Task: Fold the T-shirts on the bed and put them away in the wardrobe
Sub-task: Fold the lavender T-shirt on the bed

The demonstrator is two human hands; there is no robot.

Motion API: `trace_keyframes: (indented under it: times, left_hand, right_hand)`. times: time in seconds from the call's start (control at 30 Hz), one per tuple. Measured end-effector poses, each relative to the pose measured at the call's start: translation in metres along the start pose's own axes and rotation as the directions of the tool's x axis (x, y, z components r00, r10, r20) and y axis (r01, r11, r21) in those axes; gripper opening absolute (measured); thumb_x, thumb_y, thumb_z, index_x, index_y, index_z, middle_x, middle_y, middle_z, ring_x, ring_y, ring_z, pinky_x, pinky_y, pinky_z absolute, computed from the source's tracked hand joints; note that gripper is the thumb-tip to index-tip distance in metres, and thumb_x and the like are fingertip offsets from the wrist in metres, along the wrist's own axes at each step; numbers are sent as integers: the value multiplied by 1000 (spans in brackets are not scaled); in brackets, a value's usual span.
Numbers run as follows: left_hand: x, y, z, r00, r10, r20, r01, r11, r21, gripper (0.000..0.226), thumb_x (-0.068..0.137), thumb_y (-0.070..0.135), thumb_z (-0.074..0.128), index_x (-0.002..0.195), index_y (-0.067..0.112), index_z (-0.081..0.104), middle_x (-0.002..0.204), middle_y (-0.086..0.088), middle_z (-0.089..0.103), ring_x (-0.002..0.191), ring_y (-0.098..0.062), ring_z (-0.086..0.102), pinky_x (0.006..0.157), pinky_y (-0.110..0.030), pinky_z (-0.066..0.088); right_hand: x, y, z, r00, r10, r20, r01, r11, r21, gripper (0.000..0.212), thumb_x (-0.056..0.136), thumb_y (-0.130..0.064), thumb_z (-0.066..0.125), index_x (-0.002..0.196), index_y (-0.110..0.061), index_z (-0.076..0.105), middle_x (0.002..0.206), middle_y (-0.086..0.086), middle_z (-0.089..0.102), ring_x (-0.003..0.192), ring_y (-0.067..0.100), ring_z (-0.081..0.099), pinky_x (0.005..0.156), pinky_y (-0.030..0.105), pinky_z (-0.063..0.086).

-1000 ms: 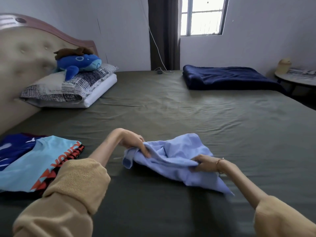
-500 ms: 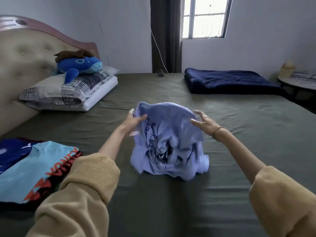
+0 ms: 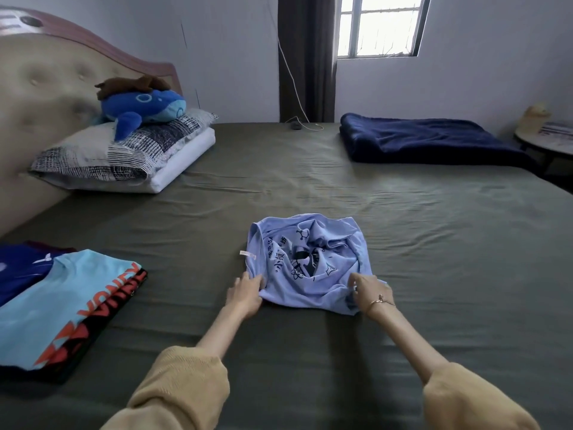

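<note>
Bare green sheet (image 3: 310,187) lies open beyond the crumpled shirt (image 3: 310,268); folded shirts (image 3: 59,305) crowd the left.

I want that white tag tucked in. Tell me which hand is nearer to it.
Left. The left hand grips the shirt's edge just below the white tag; the right hand is across the light blue T-shirt.

We cannot read the crumpled print on the light blue T-shirt (image 3: 310,268). Our left hand (image 3: 245,294) fingertips vanish under its hem. The folded T-shirt stack (image 3: 55,305) runs past the frame's left edge, lower shirts mostly covered.
</note>
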State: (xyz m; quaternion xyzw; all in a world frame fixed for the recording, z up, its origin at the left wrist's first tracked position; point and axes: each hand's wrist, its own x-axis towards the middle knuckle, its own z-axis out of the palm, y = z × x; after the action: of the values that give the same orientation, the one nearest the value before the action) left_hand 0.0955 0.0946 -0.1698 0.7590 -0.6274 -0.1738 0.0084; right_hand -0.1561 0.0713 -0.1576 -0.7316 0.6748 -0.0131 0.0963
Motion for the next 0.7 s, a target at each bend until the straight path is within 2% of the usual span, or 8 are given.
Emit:
trace_keyframes:
  times: [0.1,0.17,0.27,0.37,0.43,0.5,0.57,0.7]
  left_hand:
    - [0,5,-20,998,61,-21,-63,996,-71,16,95,17,41,104,15,53,123,-12,57,117,-30,51,101,-44,33]
    - [0,10,-39,993,117,-30,-121,959,-258,25,95,29,42,101,15,62,118,-13,63,113,-30,55,101,-42,37]
    - [-8,35,-66,969,240,-56,-228,785,-576,32,99,27,46,97,6,70,91,-8,71,80,-11,64,75,-25,46]
    - [-22,62,-93,941,320,-110,-290,595,-750,33,97,17,51,68,8,64,56,7,64,49,1,55,52,-15,42]
    - [-32,74,-107,903,404,-148,-375,570,-731,23,91,17,59,71,10,67,64,3,67,58,-1,59,58,-15,45]
    - [-40,77,-119,863,479,-158,-446,577,-685,7,84,12,65,83,13,71,78,2,69,69,-1,62,66,-13,47]
    - [-39,72,-130,855,477,-203,-492,621,-611,11,75,15,65,84,17,71,78,4,68,71,-2,59,67,-16,46]
    - [-28,51,-145,878,313,-361,-448,801,-396,49,54,58,56,69,12,66,60,8,59,62,-9,51,69,-31,39]
  right_hand:
    - [10,4,-10,984,115,-134,-85,974,209,23,90,-13,46,111,-14,57,114,16,62,107,32,59,81,33,44]
    - [13,5,-15,962,136,-238,-17,896,444,25,88,-6,48,112,-6,55,103,22,64,100,38,60,76,34,43]
    - [0,-5,-16,934,-114,-339,296,779,553,39,77,-2,63,114,-2,49,99,4,59,96,30,62,73,23,37]
    - [-15,-22,-5,909,-359,-214,416,821,390,67,71,-25,76,125,-8,40,112,-4,45,106,16,47,86,25,29]
    - [-17,-29,2,913,-283,-294,367,884,290,53,75,-28,72,118,-8,47,113,2,52,110,20,48,93,38,31]
    - [-14,-30,0,849,-163,-503,337,899,279,21,77,-21,60,92,-6,60,92,11,64,91,32,61,80,42,44]
    - [-7,-24,-11,801,-68,-594,357,851,385,22,80,-24,49,76,-5,59,75,13,63,73,35,62,63,34,42]
    - [-3,-16,-46,839,-49,-541,412,707,575,40,81,-47,43,89,-9,57,74,6,58,72,28,54,63,28,24]
